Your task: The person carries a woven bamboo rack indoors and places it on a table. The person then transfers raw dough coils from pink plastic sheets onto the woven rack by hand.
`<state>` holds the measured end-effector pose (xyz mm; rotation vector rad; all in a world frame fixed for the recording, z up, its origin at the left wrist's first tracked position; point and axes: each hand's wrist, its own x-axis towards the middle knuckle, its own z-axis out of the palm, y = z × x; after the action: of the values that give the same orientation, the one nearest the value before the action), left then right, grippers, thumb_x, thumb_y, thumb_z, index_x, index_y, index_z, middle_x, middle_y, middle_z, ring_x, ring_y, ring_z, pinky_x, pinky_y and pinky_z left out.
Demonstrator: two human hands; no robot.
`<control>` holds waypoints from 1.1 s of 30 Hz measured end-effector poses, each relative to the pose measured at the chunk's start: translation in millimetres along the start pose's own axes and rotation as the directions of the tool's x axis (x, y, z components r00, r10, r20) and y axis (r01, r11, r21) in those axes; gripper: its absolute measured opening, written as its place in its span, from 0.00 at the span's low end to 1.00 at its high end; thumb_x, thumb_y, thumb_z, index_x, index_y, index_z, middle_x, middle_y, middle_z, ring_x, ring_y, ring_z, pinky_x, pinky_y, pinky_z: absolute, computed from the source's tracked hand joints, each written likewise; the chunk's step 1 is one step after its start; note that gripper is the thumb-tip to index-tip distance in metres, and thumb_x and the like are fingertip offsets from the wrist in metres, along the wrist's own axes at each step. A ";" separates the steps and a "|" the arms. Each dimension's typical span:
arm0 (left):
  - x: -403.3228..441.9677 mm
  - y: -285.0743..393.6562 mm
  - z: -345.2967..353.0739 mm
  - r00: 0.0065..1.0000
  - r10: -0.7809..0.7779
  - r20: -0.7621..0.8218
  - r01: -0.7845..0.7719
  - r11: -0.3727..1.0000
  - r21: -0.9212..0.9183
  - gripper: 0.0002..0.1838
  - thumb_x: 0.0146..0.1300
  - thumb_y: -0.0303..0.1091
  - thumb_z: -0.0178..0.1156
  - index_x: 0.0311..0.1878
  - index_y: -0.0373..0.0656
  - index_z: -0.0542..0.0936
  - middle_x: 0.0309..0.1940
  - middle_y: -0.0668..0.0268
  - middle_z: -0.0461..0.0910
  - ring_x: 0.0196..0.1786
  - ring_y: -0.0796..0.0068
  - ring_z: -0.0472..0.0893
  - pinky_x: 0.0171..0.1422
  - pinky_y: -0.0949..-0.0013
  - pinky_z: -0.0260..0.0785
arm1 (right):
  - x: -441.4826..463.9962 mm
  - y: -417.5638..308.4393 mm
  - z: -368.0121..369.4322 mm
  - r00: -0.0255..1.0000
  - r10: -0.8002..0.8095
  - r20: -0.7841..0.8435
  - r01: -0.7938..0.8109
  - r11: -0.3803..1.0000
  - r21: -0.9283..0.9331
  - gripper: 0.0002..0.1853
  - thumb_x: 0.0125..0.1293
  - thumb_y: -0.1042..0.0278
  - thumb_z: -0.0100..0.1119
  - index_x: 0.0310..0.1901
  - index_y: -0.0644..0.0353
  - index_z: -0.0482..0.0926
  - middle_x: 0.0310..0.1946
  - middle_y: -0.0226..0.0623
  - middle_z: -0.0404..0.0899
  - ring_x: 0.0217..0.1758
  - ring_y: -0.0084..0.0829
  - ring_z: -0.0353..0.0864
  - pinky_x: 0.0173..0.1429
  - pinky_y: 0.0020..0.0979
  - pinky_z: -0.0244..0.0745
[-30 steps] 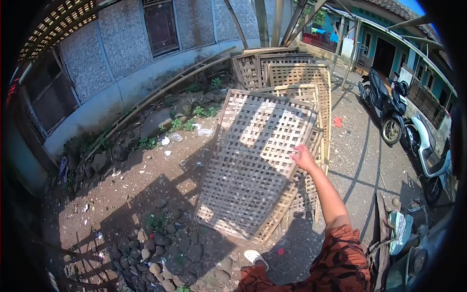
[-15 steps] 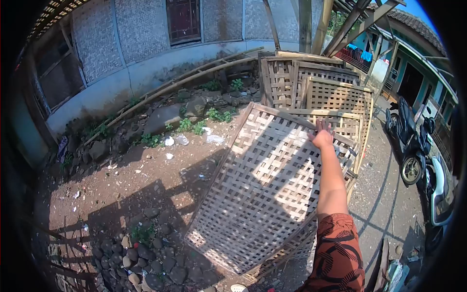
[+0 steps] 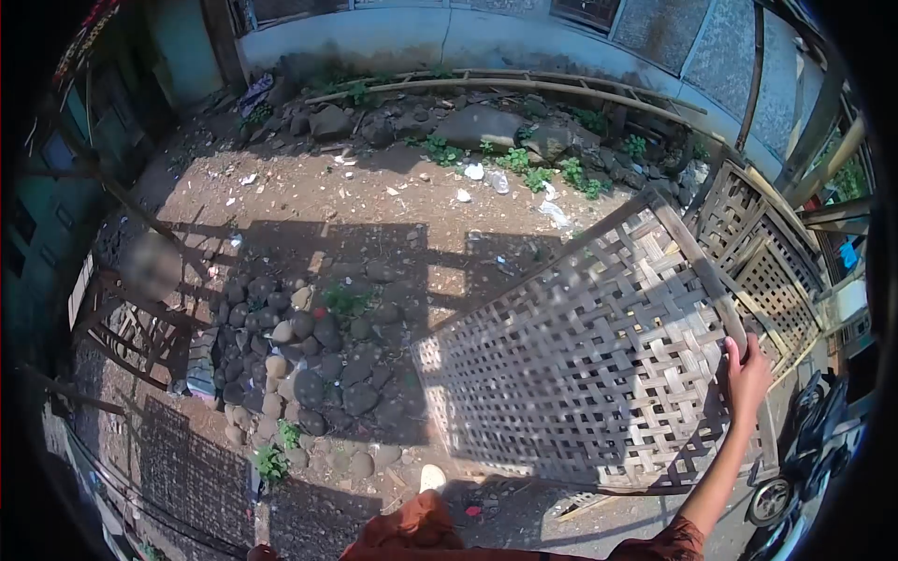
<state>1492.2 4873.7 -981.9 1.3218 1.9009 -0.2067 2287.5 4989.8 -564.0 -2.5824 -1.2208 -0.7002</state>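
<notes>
A large woven bamboo panel [image 3: 571, 346] with a wooden frame leans at a slant in the right half of the head view. My right hand [image 3: 746, 379] is closed over its upper right frame edge, thumb and fingers gripping the wood. Just behind it, more woven panels [image 3: 776, 280] stand stacked against each other. My left hand is out of the frame.
A heap of dark rounded stones [image 3: 309, 346] lies left of the panel, close to my foot [image 3: 432, 479]. Bamboo poles [image 3: 514, 79] run along the wall above rocks and weeds. A motorbike [image 3: 795, 458] is parked at the right. A slatted wooden structure [image 3: 131, 327] stands left.
My view has swung left and down. My right hand, earlier spread on the panel's top edge, now grips the frame. The front panel now stands angled farther from the stack.
</notes>
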 end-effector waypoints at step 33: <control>-548.2 -512.1 145.1 0.386 -0.799 -0.462 -0.178 0.427 -0.887 0.29 0.57 0.44 0.64 0.58 0.39 0.70 0.53 0.51 0.74 0.57 0.52 0.73 0.62 0.60 0.65 | -590.2 -519.9 -661.8 -0.070 -0.647 -0.760 0.988 -0.148 0.035 0.21 0.58 0.48 0.63 0.46 0.54 0.83 0.33 0.26 0.84 0.30 0.26 0.83 0.32 0.29 0.76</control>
<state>1208.7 4175.5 -855.4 0.0889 2.5295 1.3999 1345.9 4678.7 -293.6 -0.3887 -2.3865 -0.8076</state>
